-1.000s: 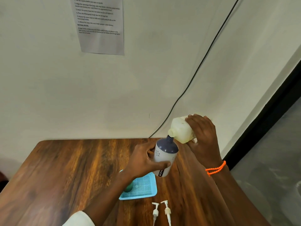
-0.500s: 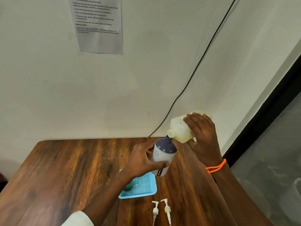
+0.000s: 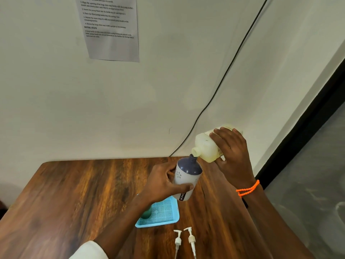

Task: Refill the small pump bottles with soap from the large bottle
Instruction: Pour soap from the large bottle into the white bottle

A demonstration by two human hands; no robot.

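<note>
My left hand (image 3: pixel 164 186) grips a small white pump bottle (image 3: pixel 186 178) with a dark blue shoulder and open neck, held above the wooden table (image 3: pixel 74 193). My right hand (image 3: pixel 233 156) holds the large pale yellow soap bottle (image 3: pixel 207 148), tipped down to the left. Its open mouth touches the small bottle's neck. Two white pump heads (image 3: pixel 184 240) lie loose on the table near the front edge.
A light blue tray (image 3: pixel 164 214) lies on the table under my left forearm, with a green object (image 3: pixel 147 214) partly hidden in it. A black cable (image 3: pixel 220 85) runs down the wall. A printed sheet (image 3: pixel 110 27) hangs on the wall.
Both bottles have risen slightly together, and the large bottle's base has tipped a little higher. The mouths stay joined.
</note>
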